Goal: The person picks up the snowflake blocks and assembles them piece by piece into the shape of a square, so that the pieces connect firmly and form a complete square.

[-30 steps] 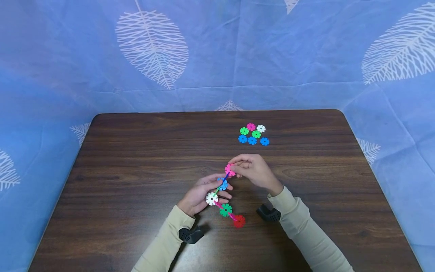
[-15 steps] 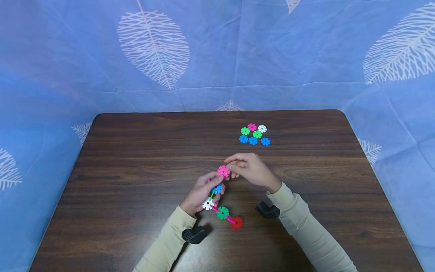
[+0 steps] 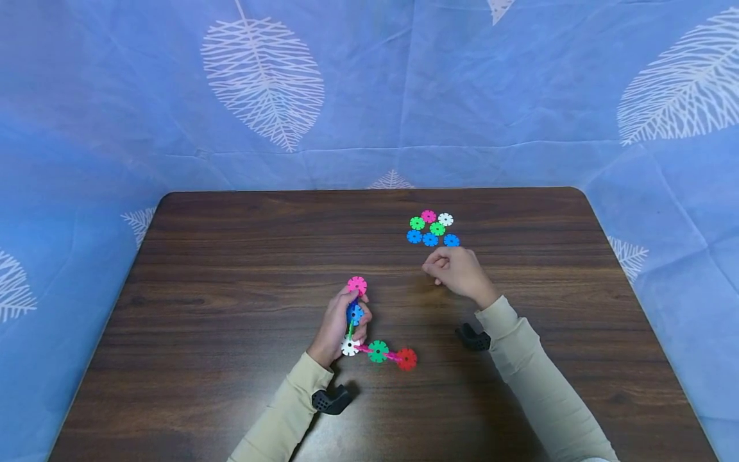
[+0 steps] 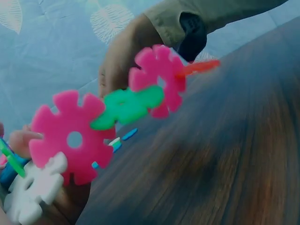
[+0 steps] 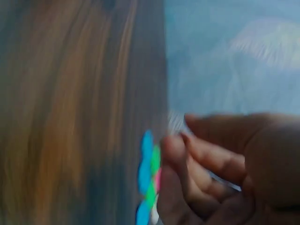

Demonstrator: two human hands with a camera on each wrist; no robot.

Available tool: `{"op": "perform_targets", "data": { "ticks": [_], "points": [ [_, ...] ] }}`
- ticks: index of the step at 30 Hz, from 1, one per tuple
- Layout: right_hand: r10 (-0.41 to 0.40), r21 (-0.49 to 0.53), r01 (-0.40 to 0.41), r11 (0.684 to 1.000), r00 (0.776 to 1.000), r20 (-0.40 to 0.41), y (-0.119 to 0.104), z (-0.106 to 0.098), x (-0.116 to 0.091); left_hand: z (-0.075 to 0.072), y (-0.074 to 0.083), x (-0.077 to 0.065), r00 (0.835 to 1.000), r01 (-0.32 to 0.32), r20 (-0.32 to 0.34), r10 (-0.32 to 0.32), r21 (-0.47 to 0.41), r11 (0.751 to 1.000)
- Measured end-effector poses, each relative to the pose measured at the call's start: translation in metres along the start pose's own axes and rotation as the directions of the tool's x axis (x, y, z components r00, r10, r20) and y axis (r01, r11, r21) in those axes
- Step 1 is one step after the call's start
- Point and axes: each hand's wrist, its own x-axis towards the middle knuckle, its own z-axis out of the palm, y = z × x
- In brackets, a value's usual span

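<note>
My left hand (image 3: 330,328) grips a zigzag chain of slotted plastic snowflake discs, thumb on its upper part. A pink disc (image 3: 356,284) tops the chain, with a blue disc (image 3: 356,314) below it against the fingers. Lower down come a white disc (image 3: 349,347), a green disc (image 3: 378,351) and a red disc (image 3: 407,359) stretching to the right; pink discs (image 4: 54,124) link them edge-on. My right hand (image 3: 460,273) holds nothing, its fingers loosely bent, just in front of the loose discs. In the right wrist view its thumb and fingers (image 5: 211,124) show bare.
Several loose discs lie flat in a cluster toward the table's far edge: blue (image 3: 430,239), green (image 3: 417,222), pink (image 3: 428,216) and white (image 3: 445,219). The dark wooden table (image 3: 231,256) ends at a blue leaf-patterned cloth (image 3: 369,96). Both wrists wear black devices (image 3: 331,400).
My right hand has let go of the pink disc and moved right and away toward the loose discs. The left hand has shifted slightly left with the chain, whose red end has swung up.
</note>
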Motion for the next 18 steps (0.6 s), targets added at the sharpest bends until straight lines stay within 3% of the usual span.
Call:
{"op": "perform_targets", "data": {
  "ticks": [5, 8, 18],
  "points": [
    [0.111, -0.099, -0.133, 0.986, 0.972, -0.207, 0.033, -0.015, 0.02, -0.002, -0.001, 0.002, 0.997, -0.025, -0.075, 0.027, 0.025, 0.999],
    [0.142, -0.104, -0.176, 0.979, 0.95, -0.277, 0.048, -0.022, 0.031, -0.004, -0.002, 0.002, 0.994, -0.043, -0.099, 0.045, 0.023, 0.999],
    [0.246, -0.1, -0.27, 0.958, 0.948, -0.2, 0.061, -0.025, 0.047, -0.008, 0.003, 0.001, 0.991, -0.127, -0.043, 0.126, -0.018, 0.992]
  ]
}}
